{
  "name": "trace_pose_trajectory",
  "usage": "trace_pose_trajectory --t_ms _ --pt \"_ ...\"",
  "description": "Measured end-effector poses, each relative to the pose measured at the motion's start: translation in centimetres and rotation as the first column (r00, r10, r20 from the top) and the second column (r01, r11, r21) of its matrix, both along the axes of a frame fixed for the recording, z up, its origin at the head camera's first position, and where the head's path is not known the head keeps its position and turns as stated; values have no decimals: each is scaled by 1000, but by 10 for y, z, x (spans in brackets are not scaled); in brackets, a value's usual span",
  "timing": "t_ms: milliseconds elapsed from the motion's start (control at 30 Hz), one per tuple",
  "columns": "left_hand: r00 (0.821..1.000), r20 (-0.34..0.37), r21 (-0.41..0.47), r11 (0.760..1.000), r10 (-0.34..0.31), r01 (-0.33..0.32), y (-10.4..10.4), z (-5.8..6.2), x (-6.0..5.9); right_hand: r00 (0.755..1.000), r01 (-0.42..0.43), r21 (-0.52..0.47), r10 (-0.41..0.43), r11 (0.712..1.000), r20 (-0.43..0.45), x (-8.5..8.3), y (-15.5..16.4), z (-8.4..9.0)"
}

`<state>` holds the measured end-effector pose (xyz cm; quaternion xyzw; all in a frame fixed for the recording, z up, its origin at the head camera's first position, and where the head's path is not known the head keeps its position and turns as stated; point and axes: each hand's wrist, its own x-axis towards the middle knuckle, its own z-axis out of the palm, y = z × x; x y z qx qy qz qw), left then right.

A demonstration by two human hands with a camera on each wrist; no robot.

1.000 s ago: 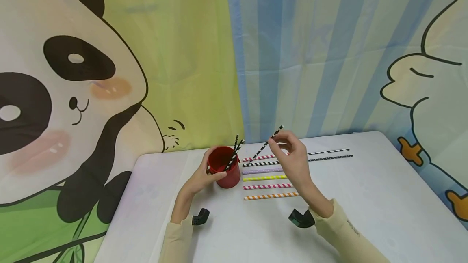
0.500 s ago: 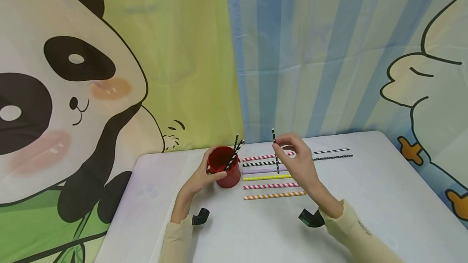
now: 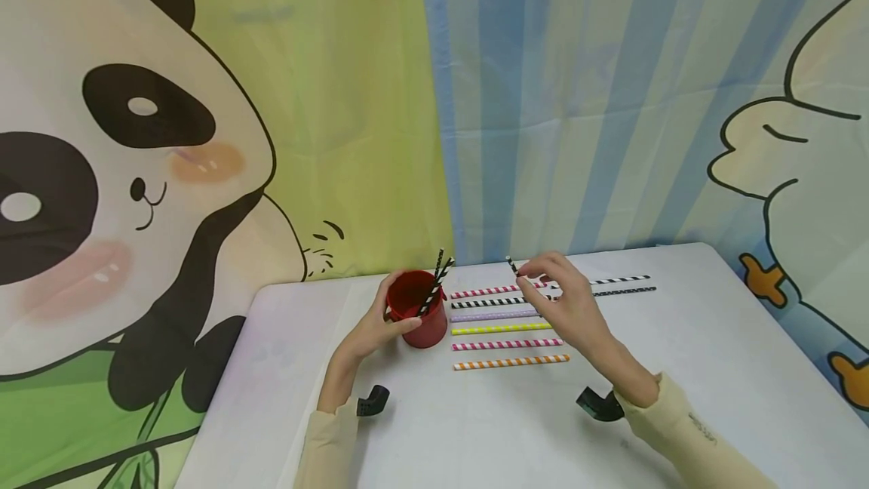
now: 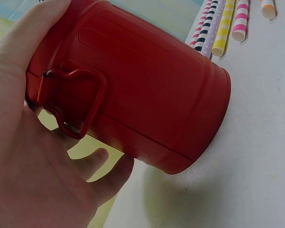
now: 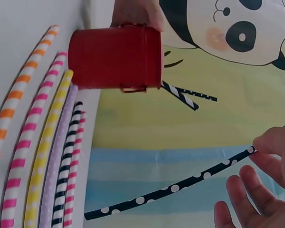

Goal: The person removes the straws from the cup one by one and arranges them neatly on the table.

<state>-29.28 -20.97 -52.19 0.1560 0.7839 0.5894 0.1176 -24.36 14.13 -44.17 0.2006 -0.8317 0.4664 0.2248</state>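
The right hand pinches a black dotted straw by its end, above the row; held so lightly, it could swing and slip. The left hand grips the red cup, tilted, so its two black-striped straws might spill. Beside the right hand lie six straws, two more beyond
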Motion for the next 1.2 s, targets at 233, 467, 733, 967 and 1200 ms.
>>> trace_pose_trajectory --t_ms 233,467,733,967,1200 --pt "1000 -10 5 1000 -9 9 0 -2 -2 999 -5 113 10 994 -38 0 15 -2" --pt "1000 -4 1 1000 -9 9 2 0 -2 997 -30 215 45 976 -65 -2 31 -9" --pt "1000 -4 0 1000 -5 5 2 0 -2 989 -8 360 61 933 -135 -7 48 -21" --pt "1000 -13 12 1000 -11 11 0 0 0 982 17 468 73 883 -174 -12 59 -31" --pt "1000 -10 8 1000 -13 13 0 0 0 986 48 579 54 814 -158 -19 72 -42"
